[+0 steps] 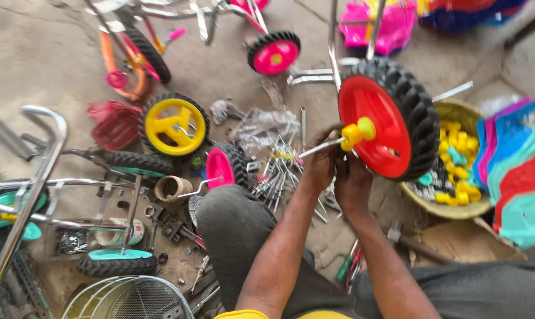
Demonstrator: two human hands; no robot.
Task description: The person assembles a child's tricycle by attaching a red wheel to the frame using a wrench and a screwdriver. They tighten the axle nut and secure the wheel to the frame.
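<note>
Head view: both hands were up at the hub of a red wheel (377,127) w/ a black knobby tyre, held upright just right of centre. Left hand (319,168) sat at the metal axle rod (321,147), fingers curled closed round it near the wheel end. Right hand (353,180) was just beside the left, touching it, fingers bent up toward the hub; couldn't tell whether they pinched anything. A yellow cap (358,132) sat on the axle against the red disc, directly above both hands & a bit right of the left fingers. The rod's long axis ran low-left to up-right, straight into the hub. Left hand was nearer the rod, right hand nearer the disc.

Counts: 1 red wheel in hand; 1 yellow wheel (174,125) lying on the concrete floor (37,53) at left; 2 pink wheels, one (273,53) up top, one (223,166) by the person's knee; 1 teal wheel (117,260) low left. 1 woven basket (451,210) just right of the red wheel, holding many yellow & a few teal caps, too many to count. A loose pile of bolts & rods (279,171) lay left of the hands. 1 wire basket (125,298) at bottom left.
</note>
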